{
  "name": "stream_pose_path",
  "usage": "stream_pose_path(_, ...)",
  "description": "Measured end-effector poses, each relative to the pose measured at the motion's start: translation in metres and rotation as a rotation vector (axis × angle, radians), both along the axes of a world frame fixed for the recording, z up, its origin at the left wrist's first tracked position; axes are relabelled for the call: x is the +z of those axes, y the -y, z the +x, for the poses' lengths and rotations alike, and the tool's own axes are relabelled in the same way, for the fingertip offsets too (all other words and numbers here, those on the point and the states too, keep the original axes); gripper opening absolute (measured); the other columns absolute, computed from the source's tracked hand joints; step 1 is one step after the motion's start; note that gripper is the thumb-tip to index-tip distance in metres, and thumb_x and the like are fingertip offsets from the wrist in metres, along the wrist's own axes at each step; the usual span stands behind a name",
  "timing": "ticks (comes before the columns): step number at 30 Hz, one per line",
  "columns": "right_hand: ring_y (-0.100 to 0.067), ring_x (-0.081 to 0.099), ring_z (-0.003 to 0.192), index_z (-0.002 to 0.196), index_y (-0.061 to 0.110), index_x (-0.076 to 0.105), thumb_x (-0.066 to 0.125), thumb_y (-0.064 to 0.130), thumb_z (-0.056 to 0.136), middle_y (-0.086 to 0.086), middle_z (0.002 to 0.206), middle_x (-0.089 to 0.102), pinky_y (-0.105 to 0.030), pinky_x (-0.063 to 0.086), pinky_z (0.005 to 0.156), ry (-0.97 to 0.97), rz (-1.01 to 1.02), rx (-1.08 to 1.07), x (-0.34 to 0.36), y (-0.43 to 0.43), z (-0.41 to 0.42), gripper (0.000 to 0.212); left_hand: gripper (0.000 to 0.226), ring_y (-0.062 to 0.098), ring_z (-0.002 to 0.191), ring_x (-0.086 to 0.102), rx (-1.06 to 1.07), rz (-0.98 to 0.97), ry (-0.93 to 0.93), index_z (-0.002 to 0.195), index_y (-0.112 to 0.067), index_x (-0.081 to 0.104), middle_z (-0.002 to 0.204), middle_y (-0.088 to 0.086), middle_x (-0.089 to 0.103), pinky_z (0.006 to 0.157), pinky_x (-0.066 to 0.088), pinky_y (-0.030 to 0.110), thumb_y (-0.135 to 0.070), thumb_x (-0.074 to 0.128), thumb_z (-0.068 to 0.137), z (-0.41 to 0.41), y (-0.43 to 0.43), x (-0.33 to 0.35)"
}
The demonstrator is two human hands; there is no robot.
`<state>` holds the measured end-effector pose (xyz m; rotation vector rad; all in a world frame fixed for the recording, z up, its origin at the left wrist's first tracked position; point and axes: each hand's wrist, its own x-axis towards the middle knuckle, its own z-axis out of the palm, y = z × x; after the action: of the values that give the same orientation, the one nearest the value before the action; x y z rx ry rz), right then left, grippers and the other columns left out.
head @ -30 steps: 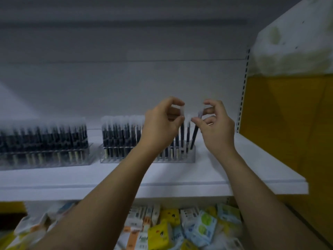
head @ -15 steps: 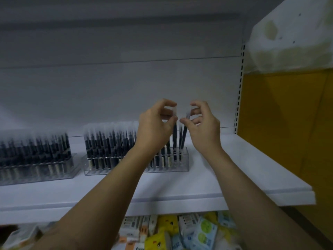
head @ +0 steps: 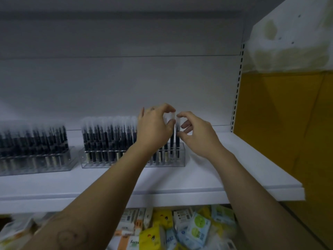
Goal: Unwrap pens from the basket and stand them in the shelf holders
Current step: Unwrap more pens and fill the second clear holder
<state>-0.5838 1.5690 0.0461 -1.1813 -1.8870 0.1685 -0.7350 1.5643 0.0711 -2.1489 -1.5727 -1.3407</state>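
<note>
A: Hands first. Left hand (head: 155, 131)?

B: Thumb and forefinger curled, pinching the frosted cap of the second-last pen (head: 172, 141). The other fingers are hidden behind the hand.

A: Right hand (head: 200, 138)?

B: It pinches the end pen (head: 178, 139): forefinger on the cap top, thumb lower on the dark barrel. The other fingers are loosely curled and off it.

A: Where do the pens sit?

B: Both stand upright in the right end of the clear holder (head: 181, 159), side by side and just beside each other. The hands are nearly touching above them. The rest of the holder is filled with capped pens (head: 108, 134), partly behind the left wrist.

A: Holder location?

B: On the white shelf (head: 207, 177), against the back panel. A second full holder (head: 54, 163) stands to its left, slightly apart.

A: Any text?

B: Only "Facial" on an orange-and-white pack (head: 134, 242) below the shelf, among the tissue packets (head: 198, 226). Other print is too blurred, and pen labels are unreadable.
</note>
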Motion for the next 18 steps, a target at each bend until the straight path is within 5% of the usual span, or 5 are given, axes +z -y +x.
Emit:
stream_pose_path(10, -0.016, 0.059, 0.093, 0.13, 0.034, 0.048, 0.059, 0.015, 0.087, 0.003, 0.108, 0.058, -0.034, 0.053, 0.081, 0.057, -0.09, -0.075, 0.015, 0.011, -0.002, 0.048, 0.024, 0.017, 0.124, 0.05, 0.096, -0.13, -0.108, 0.117, -0.031, 0.059, 0.128, -0.004, 0.059, 0.119, 0.002, 0.048, -0.034, 0.056, 0.093, 0.003, -0.003, 0.011)
stream_pose_path(18, -0.021, 0.052, 0.111, 0.149, 0.037, 0.023, 0.063, 0.023, 0.088, -0.005, 0.132, 0.048, -0.031, 0.046, 0.087, 0.221, -0.119, -0.121, 0.016, 0.031, -0.005, 0.074, 0.042, 0.015, 0.134, 0.038, 0.085, -0.064, -0.243, 0.132, -0.03, 0.051, 0.139, -0.002, 0.051, 0.119, 0.0, 0.045, -0.035, 0.057, 0.091, -0.006, 0.017, 0.005)
